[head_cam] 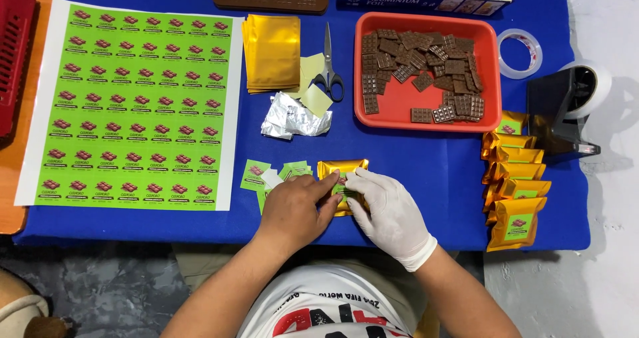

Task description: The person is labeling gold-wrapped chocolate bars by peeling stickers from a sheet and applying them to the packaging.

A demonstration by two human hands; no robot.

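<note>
Gold pouch (347, 168), frame centre: pinned flat on the desk (426, 171) by bare left hand (299, 208); green sticker (339, 186) pressed on by gloved right hand (386, 208), fingers spread.

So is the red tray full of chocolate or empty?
Partly full. The red tray holds many brown chocolate pieces piled along its back and right side, while its front left floor shows bare red.

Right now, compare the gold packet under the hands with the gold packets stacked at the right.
The gold packet under the hands lies alone, flat and partly covered by the left hand and gloved right hand. The stacked gold packets overlap in a column, untouched, the nearest showing a full green label. Both are shiny gold.
</note>
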